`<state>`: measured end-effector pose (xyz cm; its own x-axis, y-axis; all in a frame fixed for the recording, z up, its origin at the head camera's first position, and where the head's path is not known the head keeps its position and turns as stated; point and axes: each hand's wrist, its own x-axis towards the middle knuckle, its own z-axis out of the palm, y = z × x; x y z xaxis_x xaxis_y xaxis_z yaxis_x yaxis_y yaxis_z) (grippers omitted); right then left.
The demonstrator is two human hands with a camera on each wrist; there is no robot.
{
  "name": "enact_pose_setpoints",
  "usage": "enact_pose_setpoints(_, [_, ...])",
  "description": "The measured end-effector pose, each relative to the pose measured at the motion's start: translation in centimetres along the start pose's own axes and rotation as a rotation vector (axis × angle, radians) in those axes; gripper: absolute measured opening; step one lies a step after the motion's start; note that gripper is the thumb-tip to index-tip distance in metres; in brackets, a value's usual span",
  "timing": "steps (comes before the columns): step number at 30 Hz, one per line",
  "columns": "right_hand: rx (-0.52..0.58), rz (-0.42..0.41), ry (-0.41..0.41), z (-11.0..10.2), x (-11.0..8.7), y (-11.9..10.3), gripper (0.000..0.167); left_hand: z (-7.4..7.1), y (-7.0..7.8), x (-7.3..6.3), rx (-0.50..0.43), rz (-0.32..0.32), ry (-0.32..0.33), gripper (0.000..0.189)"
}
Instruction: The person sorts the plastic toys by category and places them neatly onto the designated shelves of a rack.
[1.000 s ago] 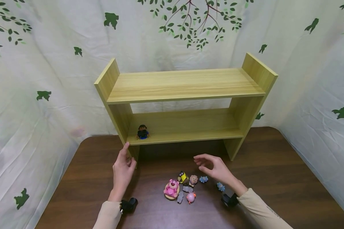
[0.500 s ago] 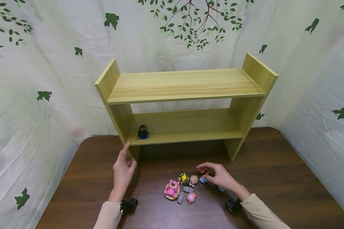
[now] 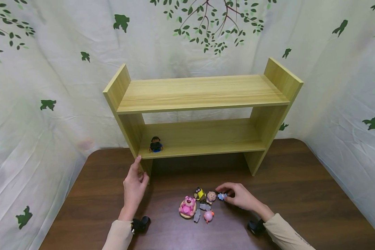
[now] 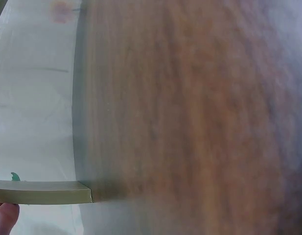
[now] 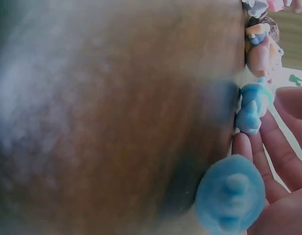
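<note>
My left hand (image 3: 134, 187) is at the lower left of the wooden shelf unit (image 3: 203, 93), index fingertip against the front edge of its side panel. In the left wrist view a fingertip (image 4: 6, 215) touches that side panel (image 4: 43, 192). My right hand (image 3: 242, 198) is low over the table, thumb and fingers spread around a small blue figurine (image 3: 222, 196). In the right wrist view the thumb tip is right by this blue figurine (image 5: 252, 105), fingers behind it. A second blue figurine (image 5: 230, 196) stands nearer the palm, hidden under the hand in the head view.
Left of the right hand cluster a pink bear (image 3: 187, 207), a yellow-and-black figurine (image 3: 199, 194), a pig-like figurine (image 3: 210, 197), a round pink figurine (image 3: 208, 216) and two grey ones (image 3: 197, 216). A dark-haired figurine (image 3: 156, 144) stands on the middle shelf. A leaf-printed curtain (image 3: 59, 69) surrounds the table.
My right hand has come down and toward me, from above the table to around the small blue figurine. The left hand has stayed at the shelf's side panel.
</note>
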<state>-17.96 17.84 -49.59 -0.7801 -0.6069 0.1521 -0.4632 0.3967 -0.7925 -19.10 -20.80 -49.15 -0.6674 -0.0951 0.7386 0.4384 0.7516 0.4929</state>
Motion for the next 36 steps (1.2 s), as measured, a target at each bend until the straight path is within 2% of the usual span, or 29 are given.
enact_pose_setpoints(8, [-0.03,-0.02,-0.008,0.14,-0.1,0.58,0.035,-0.01,0.05,-0.02,-0.001,-0.001,-0.002,0.082])
enact_pose_setpoints(23, [-0.091,-0.001,0.004,0.46,0.12,0.51,0.022,0.03,-0.02,0.02,-0.011,-0.002,-0.002,0.081])
enact_pose_setpoints(36, [-0.041,0.011,0.049,0.51,0.18,0.33,0.022,0.05,-0.05,0.01,-0.012,-0.005,0.0,0.083])
